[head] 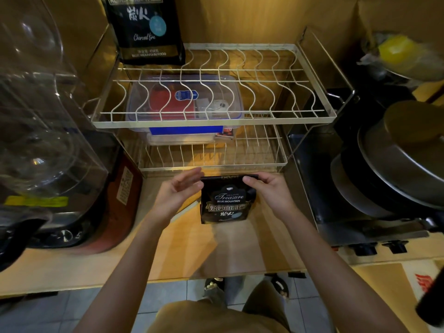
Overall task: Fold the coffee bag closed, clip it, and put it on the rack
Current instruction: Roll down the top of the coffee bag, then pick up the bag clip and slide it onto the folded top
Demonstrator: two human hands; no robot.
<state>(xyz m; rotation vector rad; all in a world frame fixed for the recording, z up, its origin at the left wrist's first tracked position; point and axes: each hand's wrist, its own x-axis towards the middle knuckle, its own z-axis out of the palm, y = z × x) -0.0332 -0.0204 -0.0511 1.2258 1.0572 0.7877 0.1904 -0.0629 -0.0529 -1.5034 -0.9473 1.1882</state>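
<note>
Down at the bottom of view my two forearms reach forward over the wooden surface (pixel 182 239). Between my hands stands the small black coffee bag (pixel 224 200), upright on the surface just in front of the rack's lower tier. My right hand (pixel 266 191) has its grip closed on the bag's upper right corner, thumb over the folded top edge. My left hand (pixel 177 191) is open, fingers spread beside the bag's left edge, about touching it but not holding. Beyond the bag sits the wire rack (pixel 211 121), two tiers high. A clear plastic box (pixel 185 104) with a blue clasp rests on the lower tier, seen through the upper wires. At the far left of the top tier a larger coffee bag (pixel 144 30) stands upright. Pots (pixel 394 164) are stacked to the right, a clear appliance (pixel 40 111) to the left.
</note>
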